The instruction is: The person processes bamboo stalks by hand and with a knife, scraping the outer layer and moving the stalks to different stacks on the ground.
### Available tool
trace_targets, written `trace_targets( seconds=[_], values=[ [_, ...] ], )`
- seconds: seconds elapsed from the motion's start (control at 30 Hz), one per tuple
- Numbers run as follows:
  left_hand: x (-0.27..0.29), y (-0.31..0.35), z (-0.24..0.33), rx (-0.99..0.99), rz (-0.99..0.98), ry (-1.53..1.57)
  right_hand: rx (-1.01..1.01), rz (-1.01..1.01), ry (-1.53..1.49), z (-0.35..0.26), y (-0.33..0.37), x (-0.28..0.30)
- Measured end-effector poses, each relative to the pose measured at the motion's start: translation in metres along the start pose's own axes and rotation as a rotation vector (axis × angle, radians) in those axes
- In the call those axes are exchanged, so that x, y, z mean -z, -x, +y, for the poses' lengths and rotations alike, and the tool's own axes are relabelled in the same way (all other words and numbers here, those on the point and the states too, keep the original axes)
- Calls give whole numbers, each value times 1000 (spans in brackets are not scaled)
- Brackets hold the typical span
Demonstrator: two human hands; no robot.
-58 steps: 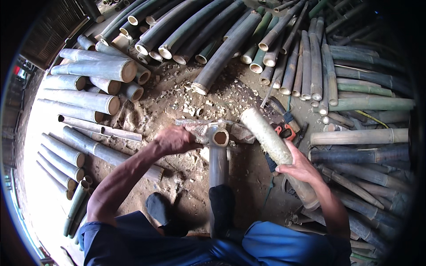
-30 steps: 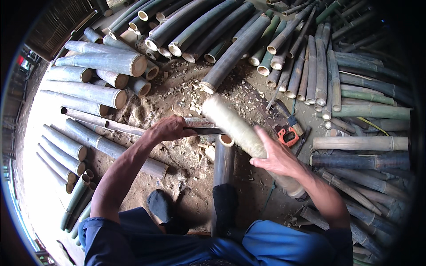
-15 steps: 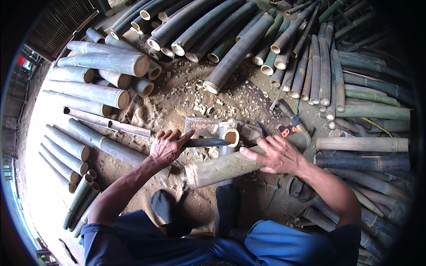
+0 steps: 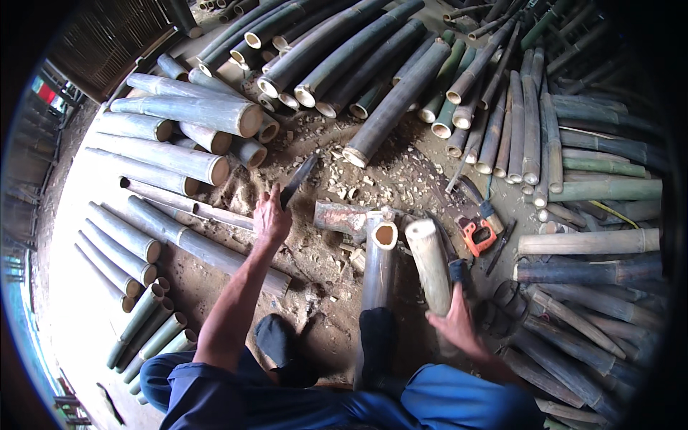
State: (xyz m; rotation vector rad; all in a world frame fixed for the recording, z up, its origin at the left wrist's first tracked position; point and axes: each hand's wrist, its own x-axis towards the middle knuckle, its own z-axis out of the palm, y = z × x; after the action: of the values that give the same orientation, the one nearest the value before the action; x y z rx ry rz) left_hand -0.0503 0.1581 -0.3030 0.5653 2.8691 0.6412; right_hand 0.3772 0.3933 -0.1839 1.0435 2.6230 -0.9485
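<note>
In my left hand is a knife, its dark blade pointing up and away over the shavings. My right hand grips the lower end of a short, pale bamboo section, which stands tilted with its closed end facing away from me. Between my hands lies a grey bamboo tube, its open end toward the far side and my dark-socked foot on it. That open end sits by a rough wooden block.
An orange-handled saw lies on the right beside a thin dark tool. Bamboo poles are stacked at left, far side and right. Wood chips cover the dirt floor. A split bamboo length lies near my left arm.
The pale bamboo section has swung from lying across the front of the tube to standing at its right. My left hand has turned the knife from pointing right to pointing away.
</note>
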Motion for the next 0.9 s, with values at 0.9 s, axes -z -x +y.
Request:
trace_targets(
  seconds=[0.9],
  values=[
    [37, 36, 125, -378, -372, -152, -480, 103, 1, 98, 159, -100]
  ],
)
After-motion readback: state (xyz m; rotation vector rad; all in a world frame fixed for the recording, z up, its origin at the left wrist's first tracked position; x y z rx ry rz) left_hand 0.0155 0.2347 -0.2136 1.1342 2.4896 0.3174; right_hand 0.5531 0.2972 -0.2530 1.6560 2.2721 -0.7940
